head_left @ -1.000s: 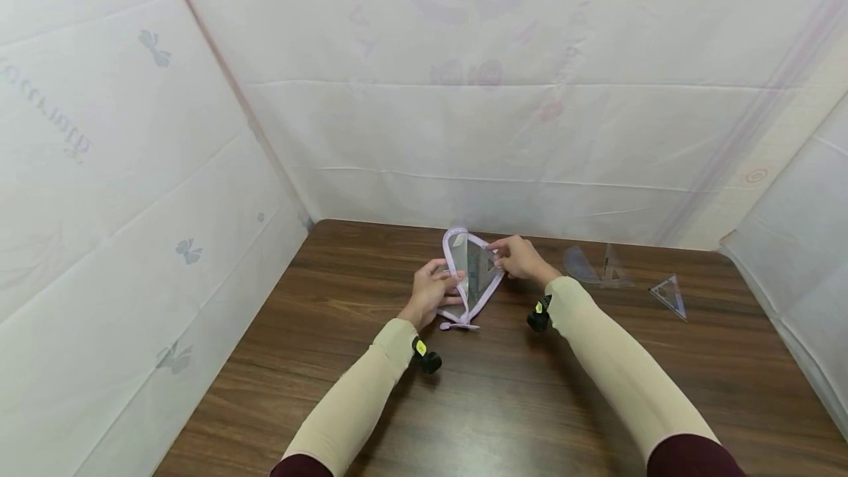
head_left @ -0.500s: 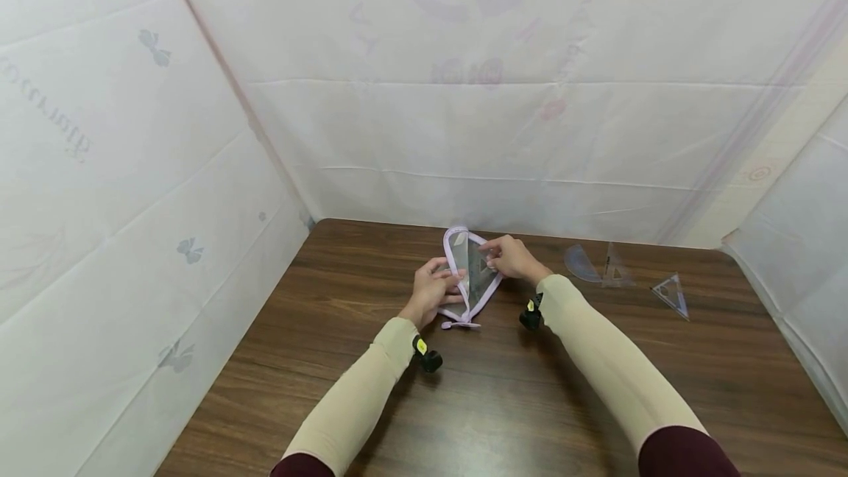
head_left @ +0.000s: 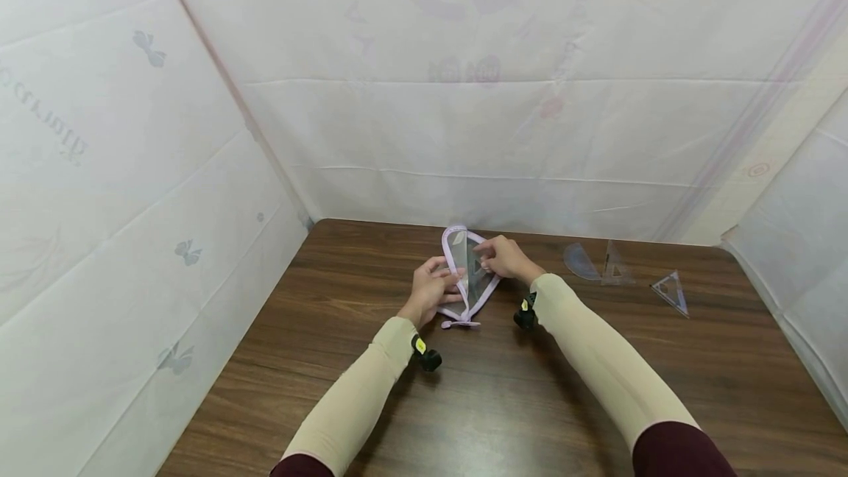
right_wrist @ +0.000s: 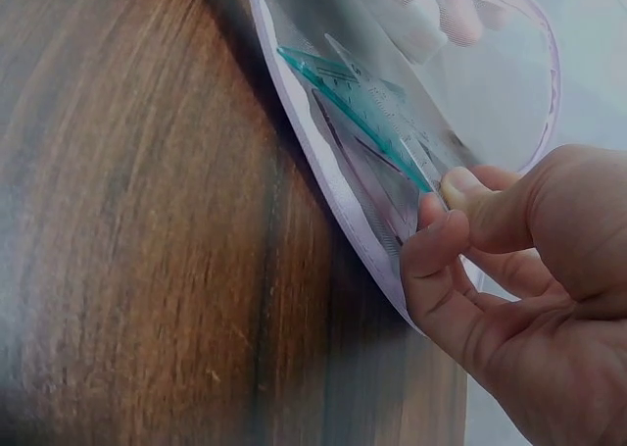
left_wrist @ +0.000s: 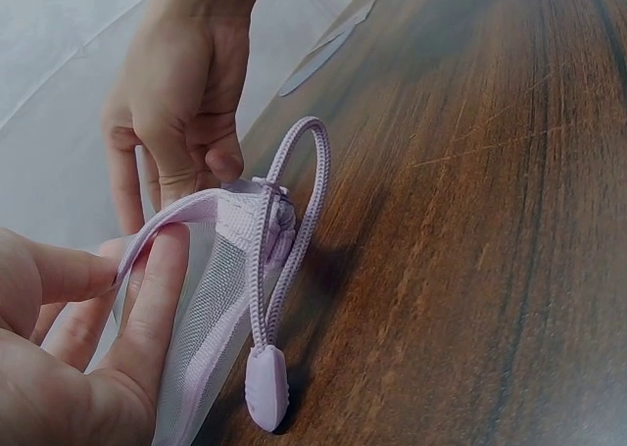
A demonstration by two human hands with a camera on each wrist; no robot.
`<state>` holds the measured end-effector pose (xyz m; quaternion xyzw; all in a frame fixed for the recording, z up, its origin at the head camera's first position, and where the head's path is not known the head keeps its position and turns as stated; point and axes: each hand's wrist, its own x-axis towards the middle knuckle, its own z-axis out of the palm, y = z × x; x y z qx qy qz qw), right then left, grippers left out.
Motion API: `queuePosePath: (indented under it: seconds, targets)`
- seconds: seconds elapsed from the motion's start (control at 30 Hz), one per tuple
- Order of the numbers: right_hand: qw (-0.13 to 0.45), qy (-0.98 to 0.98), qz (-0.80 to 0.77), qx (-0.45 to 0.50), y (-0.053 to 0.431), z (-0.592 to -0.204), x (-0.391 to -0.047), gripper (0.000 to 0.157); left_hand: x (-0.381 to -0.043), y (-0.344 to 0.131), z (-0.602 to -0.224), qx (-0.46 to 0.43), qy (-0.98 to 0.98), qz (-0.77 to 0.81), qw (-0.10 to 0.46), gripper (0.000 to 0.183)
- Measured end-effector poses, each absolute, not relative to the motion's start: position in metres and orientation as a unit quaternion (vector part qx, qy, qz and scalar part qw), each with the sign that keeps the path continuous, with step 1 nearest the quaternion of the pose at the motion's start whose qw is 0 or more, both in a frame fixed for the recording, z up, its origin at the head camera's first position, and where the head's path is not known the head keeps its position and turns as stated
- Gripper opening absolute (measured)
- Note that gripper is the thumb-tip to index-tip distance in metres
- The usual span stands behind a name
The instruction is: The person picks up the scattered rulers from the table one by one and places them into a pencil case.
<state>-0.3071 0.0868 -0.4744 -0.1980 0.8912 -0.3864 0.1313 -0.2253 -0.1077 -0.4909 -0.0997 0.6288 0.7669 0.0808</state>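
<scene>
A mesh zip pouch (head_left: 474, 297) with lilac edging lies at the back middle of the table, its mouth spread. My left hand (head_left: 433, 290) pinches one edge of that mouth between thumb and fingers. At the opening, my right hand (right_wrist: 519, 260) pinches a clear set square (right_wrist: 392, 123) by its end, most of it inside the pouch. Beside it in the pouch are a teal set square (right_wrist: 343, 103) and a purple-tinted clear piece (right_wrist: 353, 157), partly hidden by fingers. A lilac cord zip pull (left_wrist: 267, 387) hangs from the pouch's near end.
To the right of my right hand lie a clear protractor (head_left: 581, 262), a clear set square (head_left: 616, 271) and another set square (head_left: 671, 293) on the wooden table (head_left: 503, 403). White printed sheeting (head_left: 424, 131) stands along the back and both sides.
My right hand has moved a little left, deeper over the pouch's mouth with the clear set square. My left hand keeps its hold on the edge.
</scene>
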Motion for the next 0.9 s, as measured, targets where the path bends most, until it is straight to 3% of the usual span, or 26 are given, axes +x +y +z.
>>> queuePosePath:
  seconds: [0.9]
  targets:
    - [0.144,0.892,-0.39,-0.178,0.073,-0.479,-0.306,0.035,-0.224,-0.11,-0.491,-0.108,0.626,0.768,0.08,0.043]
